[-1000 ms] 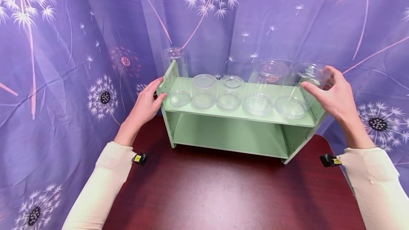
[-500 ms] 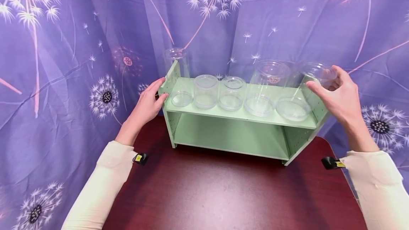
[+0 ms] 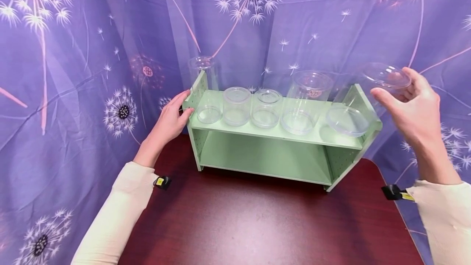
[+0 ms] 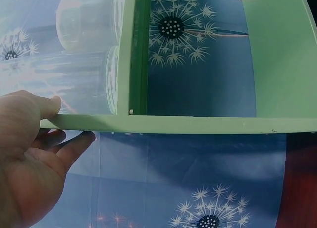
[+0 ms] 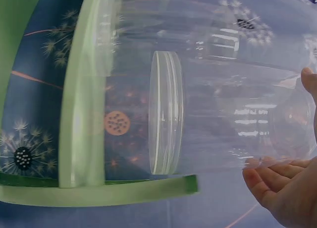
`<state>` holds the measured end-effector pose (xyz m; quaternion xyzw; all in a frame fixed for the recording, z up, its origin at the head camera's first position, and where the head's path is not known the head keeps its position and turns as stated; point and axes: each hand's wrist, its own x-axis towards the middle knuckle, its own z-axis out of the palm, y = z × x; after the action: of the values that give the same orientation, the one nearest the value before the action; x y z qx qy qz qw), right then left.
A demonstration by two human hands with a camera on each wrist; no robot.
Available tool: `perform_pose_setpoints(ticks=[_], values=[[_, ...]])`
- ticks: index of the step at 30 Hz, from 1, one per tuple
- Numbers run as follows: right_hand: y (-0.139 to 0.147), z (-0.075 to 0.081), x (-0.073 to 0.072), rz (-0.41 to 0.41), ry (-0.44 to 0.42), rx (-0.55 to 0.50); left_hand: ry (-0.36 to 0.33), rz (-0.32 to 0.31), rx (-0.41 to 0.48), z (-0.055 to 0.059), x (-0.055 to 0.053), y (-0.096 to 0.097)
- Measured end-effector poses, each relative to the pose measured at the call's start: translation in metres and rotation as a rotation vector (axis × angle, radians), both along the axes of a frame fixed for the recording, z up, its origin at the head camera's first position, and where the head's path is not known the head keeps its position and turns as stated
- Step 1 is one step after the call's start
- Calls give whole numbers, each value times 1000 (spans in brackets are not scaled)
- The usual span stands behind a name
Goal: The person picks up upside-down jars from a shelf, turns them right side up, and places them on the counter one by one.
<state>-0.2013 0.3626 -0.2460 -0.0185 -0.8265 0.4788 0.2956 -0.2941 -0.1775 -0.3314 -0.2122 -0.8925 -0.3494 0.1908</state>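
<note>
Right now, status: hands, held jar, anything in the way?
Left hand gripping left side panel. Right hand gripping rightmost clear jar. Jar held above green upper shelf. Right side panel close beside its base.

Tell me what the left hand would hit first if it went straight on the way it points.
The green side panel, already between thumb and fingers of the left hand. Past it, perhaps the tall clear jar, though depth is unclear.

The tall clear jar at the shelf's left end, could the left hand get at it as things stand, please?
Probably yes: the jar stands just inside the side panel that the left hand pinches. Only its thumb is on the jar's side, so it would likely have to let go first.
</note>
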Motion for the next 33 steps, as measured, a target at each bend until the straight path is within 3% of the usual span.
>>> perform_pose_setpoints(ticks=[9, 17, 20, 24, 27, 33], values=[[-1, 11, 28, -7, 30, -77, -16, 12, -5, -1, -1, 0], [-4, 4, 46, 208, 257, -469, -14, 7, 1, -1, -2, -1], [-3, -4, 51, 255, 336, -548, -14, 8, 8, -1, -2, -2], [-1, -17, 62, 278, 378, -533, -16, 5, 10, 0, -2, -2], [1, -26, 73, 259, 357, -474, -19, 5, 10, 0, -1, -2], [0, -41, 88, 292, 355, -498, -14, 14, -3, 1, 0, -3]])
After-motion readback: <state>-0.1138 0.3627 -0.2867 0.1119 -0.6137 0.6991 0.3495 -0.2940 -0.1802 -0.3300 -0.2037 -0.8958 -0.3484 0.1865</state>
